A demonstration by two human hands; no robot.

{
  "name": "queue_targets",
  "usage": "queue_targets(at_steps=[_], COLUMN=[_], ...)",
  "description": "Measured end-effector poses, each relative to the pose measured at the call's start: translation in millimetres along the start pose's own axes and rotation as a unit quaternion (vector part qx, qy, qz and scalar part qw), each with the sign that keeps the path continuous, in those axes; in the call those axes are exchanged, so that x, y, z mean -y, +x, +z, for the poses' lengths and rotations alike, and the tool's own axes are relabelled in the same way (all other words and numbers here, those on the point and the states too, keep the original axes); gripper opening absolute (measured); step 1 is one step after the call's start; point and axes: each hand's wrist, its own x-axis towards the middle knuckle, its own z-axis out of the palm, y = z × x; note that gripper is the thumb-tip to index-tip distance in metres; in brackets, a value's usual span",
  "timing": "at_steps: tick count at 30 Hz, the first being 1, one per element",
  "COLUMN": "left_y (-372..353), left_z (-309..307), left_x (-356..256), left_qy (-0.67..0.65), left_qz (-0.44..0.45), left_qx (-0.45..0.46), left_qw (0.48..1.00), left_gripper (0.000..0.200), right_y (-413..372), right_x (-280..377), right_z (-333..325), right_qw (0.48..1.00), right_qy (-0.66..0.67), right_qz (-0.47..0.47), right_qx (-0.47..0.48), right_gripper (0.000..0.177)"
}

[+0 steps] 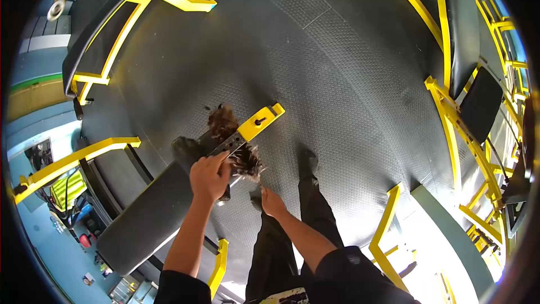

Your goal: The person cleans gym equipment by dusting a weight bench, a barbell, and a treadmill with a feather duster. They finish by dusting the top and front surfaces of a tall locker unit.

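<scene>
My right hand (273, 202) is closed around the thin handle of a feather duster. The duster's brown feathers (246, 161) lie against a dark metal bar (229, 145) with holes in it, and more feathers show on the bar's far side. My left hand (209, 178) rests on the near end of this bar, its fingers curled over it. At the bar's other end is a yellow bracket (261, 123) with a black knob. A black padded bench (152, 214) extends to the lower left, with dark roller pads beside the bar.
Yellow-framed gym machines stand at the upper left (129, 31), left (79, 163) and right (450, 124). A yellow leg (385, 225) rises near my feet on the right. Textured black rubber matting (337, 90) covers the floor.
</scene>
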Motion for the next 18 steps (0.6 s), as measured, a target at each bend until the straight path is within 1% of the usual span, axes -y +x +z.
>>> queue_targets(at_steps=[1, 2, 3, 4, 6, 7, 8, 9, 10, 11, 12, 13, 14, 15, 17, 18], left_y=[0, 1, 6, 6, 6, 6, 6, 7, 8, 7, 5, 6, 6, 4, 5, 5], left_z=[-6, -9, -5, -7, -12, -13, -13, -13, -13, -12, -10, -9, -8, -8, -10, -10], left_x=[9, 15, 12, 10, 9, 9, 9, 10, 11, 12, 12, 12, 13, 13, 10, 10], left_qy=[0.019, 0.043, 0.037, 0.047, 0.065, 0.071, 0.069, 0.067, 0.069, 0.074, 0.078, 0.076, 0.074, 0.073, 0.081, 0.089], left_qz=[-0.001, -0.005, 0.002, 0.016, 0.026, 0.026, 0.019, 0.016, 0.023, 0.024, 0.025, 0.033, 0.033, 0.029, 0.025, 0.022], left_qx=[-0.014, -0.014, -0.012, -0.008, -0.003, 0.0, 0.01, 0.019, 0.023, 0.025, 0.029, 0.034, 0.035, 0.036, 0.047, 0.054], left_qw=[1.0, 0.999, 0.999, 0.999, 0.998, 0.997, 0.997, 0.997, 0.997, 0.997, 0.996, 0.996, 0.996, 0.996, 0.995, 0.994], left_gripper=[0.016, 0.015, 0.015, 0.016, 0.017, 0.017, 0.017, 0.018, 0.018, 0.017, 0.017, 0.017, 0.017, 0.017, 0.017, 0.016], right_y=[8, 18, 15, 7, -28, -31, -38, -43, -39, -41, -46, -56, -65, -63, -41, -26], right_x=[1, -15, -37, -57, -68, -98, -135, -147, -190, -217, -243, -242, -219, -214, -186, -159], right_z=[12, 26, 21, 12, -41, -47, -52, -71, -72, -90, -113, -132, -161, -170, -174, -172], right_qw=[0.999, 1.0, 0.999, 0.996, 0.991, 0.983, 0.97, 0.979, 0.983, 0.971, 0.95, 0.964, 0.963, 0.971, 0.984, 0.992], right_qy=[0.025, 0.001, -0.041, -0.081, -0.115, -0.156, -0.231, -0.199, -0.155, -0.221, -0.291, -0.169, -0.129, -0.108, -0.071, -0.043], right_qz=[0.028, -0.013, -0.024, -0.035, -0.022, 0.032, -0.045, 0.018, 0.099, 0.069, 0.058, 0.204, 0.232, 0.203, 0.153, 0.094], right_qx=[0.011, -0.017, -0.011, 0.004, 0.067, 0.096, 0.067, 0.045, 0.022, 0.061, 0.095, -0.026, -0.048, -0.063, -0.055, -0.069], right_gripper=[0.042, 0.037, 0.035, 0.033, 0.03, 0.03, 0.03, 0.031, 0.031, 0.032, 0.032, 0.034, 0.037, 0.04, 0.04, 0.041])
